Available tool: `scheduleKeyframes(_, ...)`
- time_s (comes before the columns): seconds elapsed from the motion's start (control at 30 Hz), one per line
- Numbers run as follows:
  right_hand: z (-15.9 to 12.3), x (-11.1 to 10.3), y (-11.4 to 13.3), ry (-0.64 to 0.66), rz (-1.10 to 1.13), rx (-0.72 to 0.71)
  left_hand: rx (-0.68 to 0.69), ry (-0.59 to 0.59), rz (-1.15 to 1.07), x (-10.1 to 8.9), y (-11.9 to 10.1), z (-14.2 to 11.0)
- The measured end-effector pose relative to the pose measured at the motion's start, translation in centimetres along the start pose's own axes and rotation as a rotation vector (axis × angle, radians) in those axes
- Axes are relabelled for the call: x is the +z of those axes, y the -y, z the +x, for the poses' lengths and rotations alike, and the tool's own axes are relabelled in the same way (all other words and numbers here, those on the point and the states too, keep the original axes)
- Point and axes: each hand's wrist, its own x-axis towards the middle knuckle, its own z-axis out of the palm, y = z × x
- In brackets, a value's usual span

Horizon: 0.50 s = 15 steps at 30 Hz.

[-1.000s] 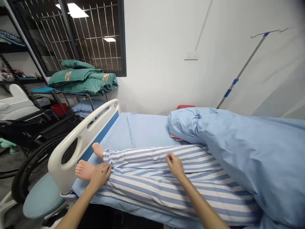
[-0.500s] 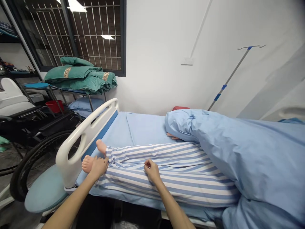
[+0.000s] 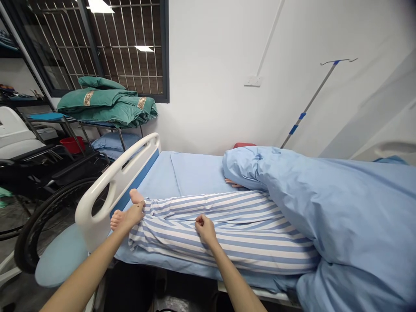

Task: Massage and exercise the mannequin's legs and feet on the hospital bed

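Blue-and-white striped trousers [image 3: 253, 242] cover two legs stretched out along the bed. Two bare feet [image 3: 117, 219] stick out at the left end; whether they belong to a person or a manikin I cannot tell. My left hand [image 3: 134, 214] is closed on the trouser cuff at the nearer ankle, partly hiding that foot. At about knee height my right hand [image 3: 206, 229] is curled in a pinch on the trouser cloth, where folds gather at the fingertips. A light blue quilt [image 3: 325, 195] is bunched over the upper body, with some fingers [image 3: 233, 183] showing under its edge.
A white footboard [image 3: 107, 184] closes the bed's left end, with a wheelchair [image 3: 42, 182] beyond it. Folded green quilts [image 3: 107, 104] lie on a rack below the barred window. An IV pole [image 3: 308, 106] stands behind the bed on the right.
My left hand has shifted slightly up and across the ankle, moving the nearer cuff with it. My right hand has barely moved. The view has shifted a little.
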Motion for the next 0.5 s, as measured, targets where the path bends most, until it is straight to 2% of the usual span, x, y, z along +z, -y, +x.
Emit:
scheduleKeyframes(0.03, 0.0, 0.0, 0.0, 0.002, -0.006, -0.007, 0.055, 0.017, 0.039, -0.3, 0.2, 0.3)
scheduleKeyframes(0.17, -0.2, 0.0, 0.1, 0.002, -0.038, -0.019, 0.116, -0.013, 0.165, -0.5, 0.9, 0.8)
scheduleKeyframes(0.37, -0.2, 0.0, 0.1, 0.004, -0.060, -0.016, 0.256, -0.065, 0.340, 0.5, 1.5, 0.1)
scheduleKeyframes(0.5, -0.2, 0.0, -0.1, 0.007, -0.071, -0.018, 0.348, -0.146, 0.423, 1.1, 2.0, -1.1)
